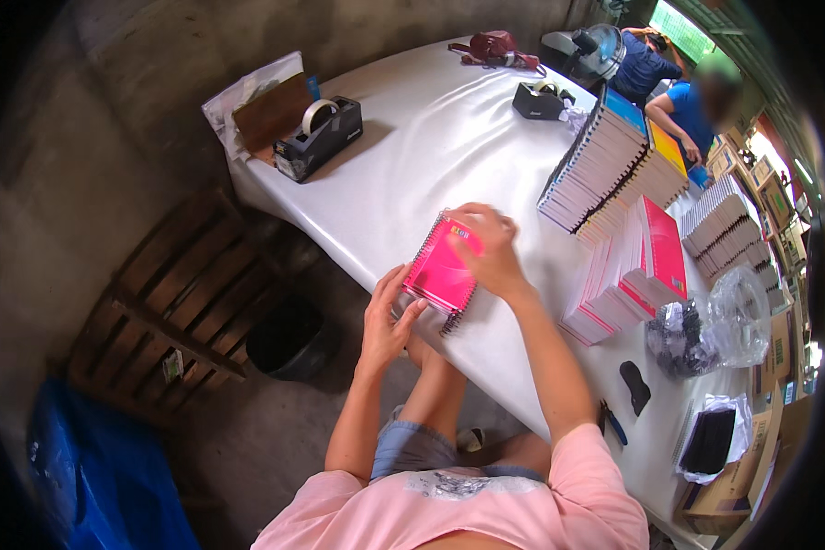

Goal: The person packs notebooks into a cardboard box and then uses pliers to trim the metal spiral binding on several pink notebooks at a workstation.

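Observation:
A pink spiral notebook (440,266) lies at the near edge of the white-covered table, a wire coil along its left side. My left hand (387,316) grips its lower left corner, with the thumb at the bottom edge. Over the top right part of the cover is my right hand (490,247), its fingers smeared by motion, so their grip is unclear. A dark coil end (451,321) pokes out below the notebook's lower right corner; what it belongs to is hidden.
Right of my arm stand pink notebooks (614,275) and taller stacks of spiral-bound books (596,165). Pliers (614,423) and a plastic bag (738,316) lie near the right edge. A tape dispenser (319,137) stands far left. Two people (646,69) are at the back right.

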Motion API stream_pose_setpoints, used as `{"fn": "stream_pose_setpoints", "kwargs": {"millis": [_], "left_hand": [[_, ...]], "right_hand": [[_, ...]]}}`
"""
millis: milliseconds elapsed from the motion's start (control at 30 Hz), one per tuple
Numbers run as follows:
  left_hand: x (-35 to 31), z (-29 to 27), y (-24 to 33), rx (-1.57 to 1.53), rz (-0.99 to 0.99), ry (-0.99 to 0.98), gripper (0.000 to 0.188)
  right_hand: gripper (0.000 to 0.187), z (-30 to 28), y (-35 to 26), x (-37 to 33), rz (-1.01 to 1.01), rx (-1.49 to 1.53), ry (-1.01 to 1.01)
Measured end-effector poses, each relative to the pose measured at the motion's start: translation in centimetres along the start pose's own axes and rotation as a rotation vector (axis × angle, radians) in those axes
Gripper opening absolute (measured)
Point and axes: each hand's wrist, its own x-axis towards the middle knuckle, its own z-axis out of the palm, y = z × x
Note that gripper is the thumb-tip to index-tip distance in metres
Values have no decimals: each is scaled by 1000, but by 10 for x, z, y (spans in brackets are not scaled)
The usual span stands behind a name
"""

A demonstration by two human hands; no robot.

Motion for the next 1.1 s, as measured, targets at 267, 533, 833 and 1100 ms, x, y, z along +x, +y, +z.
{"fn": "stream_pose_setpoints", "kwargs": {"millis": [267,533,833,1100], "left_hand": [[8,6,-10,179,143,77,33],[8,5,-15,228,201,56,36],[0,37,123,205,648,351,40],[21,148,180,93,788,-154,51]], "right_hand": [[40,-220,-23,-89,173,-781,745],[49,-245,9,-97,923,259,356],[31,-243,5,-104,724,-38,678],[30,-250,-6,-80,863,18,513]]}}
